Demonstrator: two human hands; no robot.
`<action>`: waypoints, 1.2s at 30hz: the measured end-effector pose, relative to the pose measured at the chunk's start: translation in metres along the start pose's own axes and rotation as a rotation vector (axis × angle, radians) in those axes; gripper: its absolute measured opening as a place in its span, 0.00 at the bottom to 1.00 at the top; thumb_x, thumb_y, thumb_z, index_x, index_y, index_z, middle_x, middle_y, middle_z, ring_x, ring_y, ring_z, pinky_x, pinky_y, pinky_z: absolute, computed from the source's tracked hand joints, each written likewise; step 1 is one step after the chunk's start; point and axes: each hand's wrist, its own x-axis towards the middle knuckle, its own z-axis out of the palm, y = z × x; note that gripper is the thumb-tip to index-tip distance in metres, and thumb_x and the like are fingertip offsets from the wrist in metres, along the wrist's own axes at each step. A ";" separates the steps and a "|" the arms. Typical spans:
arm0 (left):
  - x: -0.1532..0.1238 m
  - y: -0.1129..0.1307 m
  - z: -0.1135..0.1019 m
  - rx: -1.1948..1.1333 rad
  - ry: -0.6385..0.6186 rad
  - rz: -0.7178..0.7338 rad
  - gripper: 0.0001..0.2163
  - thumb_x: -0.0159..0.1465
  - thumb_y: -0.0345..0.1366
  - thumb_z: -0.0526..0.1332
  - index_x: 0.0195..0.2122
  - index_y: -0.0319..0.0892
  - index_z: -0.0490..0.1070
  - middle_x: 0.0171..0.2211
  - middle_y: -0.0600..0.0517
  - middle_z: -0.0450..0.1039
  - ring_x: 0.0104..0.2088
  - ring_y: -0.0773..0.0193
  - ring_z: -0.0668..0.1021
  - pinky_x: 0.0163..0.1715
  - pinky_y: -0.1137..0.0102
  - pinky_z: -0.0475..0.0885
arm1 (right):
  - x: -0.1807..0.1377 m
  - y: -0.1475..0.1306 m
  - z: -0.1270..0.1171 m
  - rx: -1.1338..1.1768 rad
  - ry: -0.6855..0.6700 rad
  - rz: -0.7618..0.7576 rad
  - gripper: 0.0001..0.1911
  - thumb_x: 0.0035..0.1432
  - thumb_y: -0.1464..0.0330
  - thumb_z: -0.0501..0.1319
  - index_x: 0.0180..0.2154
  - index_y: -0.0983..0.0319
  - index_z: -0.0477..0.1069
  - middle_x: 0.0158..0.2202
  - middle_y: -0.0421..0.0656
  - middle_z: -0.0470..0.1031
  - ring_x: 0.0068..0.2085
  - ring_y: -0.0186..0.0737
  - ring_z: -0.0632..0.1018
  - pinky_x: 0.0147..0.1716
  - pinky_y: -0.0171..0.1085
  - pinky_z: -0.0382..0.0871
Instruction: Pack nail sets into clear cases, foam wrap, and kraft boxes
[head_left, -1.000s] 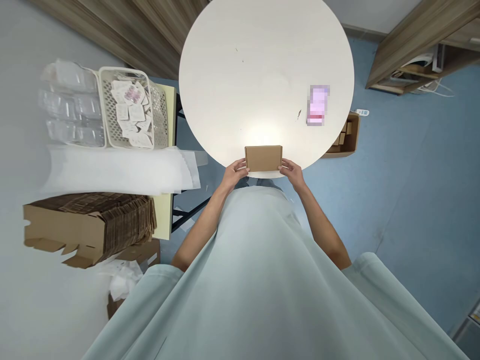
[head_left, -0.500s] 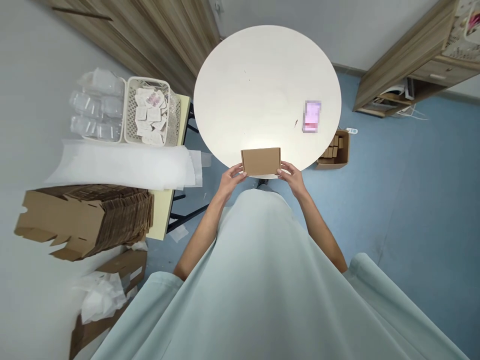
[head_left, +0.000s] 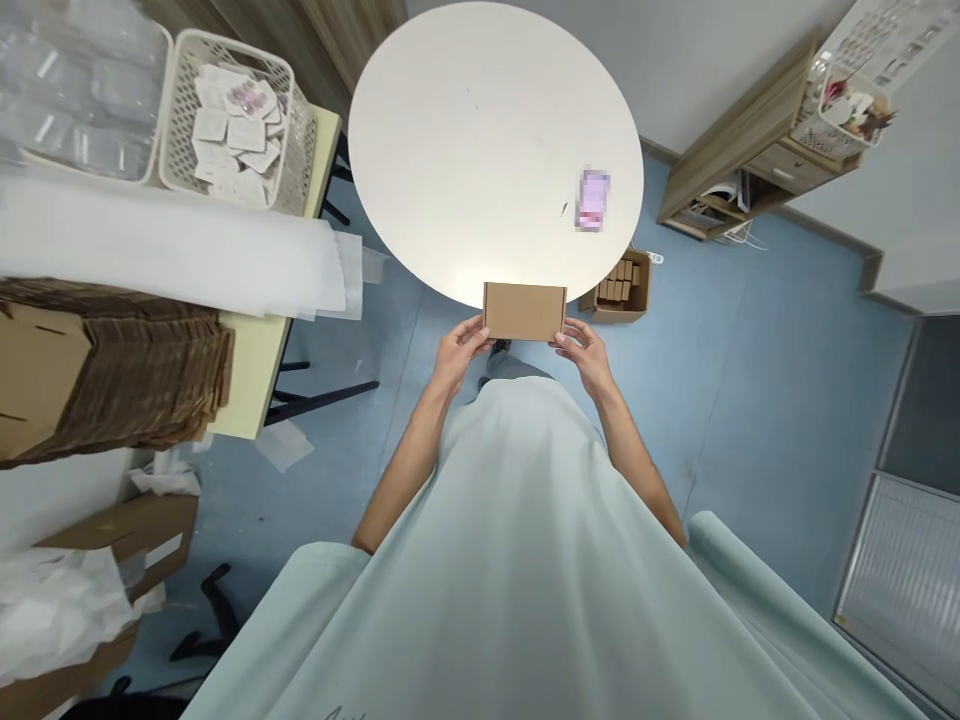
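Note:
A small closed brown cardboard box is held between both my hands, just off the near edge of the round white table. My left hand grips its left end with fingers curled round the corner. Its right end is gripped the same way by my right hand. A small pink item, blurred out, lies on the table's right part.
At the left a yellow-topped side table carries a stack of flat cardboard blanks, white foam sheets, a basket of sachets and clear plastic trays. An open carton with small boxes sits on the blue floor. Wooden shelves stand at right.
The box, still in both hands, has come off the table's near edge toward my body. The camera view has shifted, so the side table looms closer at left.

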 end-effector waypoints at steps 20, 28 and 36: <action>0.014 -0.056 0.201 0.056 -0.104 -0.083 0.42 0.54 0.57 0.85 0.65 0.41 0.79 0.60 0.36 0.87 0.55 0.45 0.90 0.69 0.44 0.79 | -0.011 0.046 -0.208 0.166 0.110 0.076 0.46 0.42 0.38 0.84 0.56 0.51 0.75 0.51 0.45 0.89 0.49 0.50 0.91 0.58 0.52 0.84; 0.035 -0.072 0.347 0.152 -0.166 -0.141 0.42 0.54 0.59 0.85 0.64 0.41 0.80 0.55 0.38 0.88 0.54 0.43 0.90 0.68 0.42 0.79 | -0.002 0.053 -0.354 0.211 0.183 0.118 0.47 0.41 0.38 0.84 0.56 0.53 0.77 0.52 0.46 0.88 0.49 0.51 0.91 0.56 0.51 0.85; 0.065 -0.052 0.420 0.220 -0.170 -0.222 0.33 0.60 0.46 0.83 0.64 0.39 0.80 0.53 0.40 0.88 0.52 0.48 0.90 0.67 0.49 0.81 | 0.022 0.049 -0.414 0.309 0.146 0.177 0.41 0.44 0.39 0.83 0.52 0.57 0.82 0.53 0.47 0.88 0.50 0.48 0.91 0.55 0.44 0.83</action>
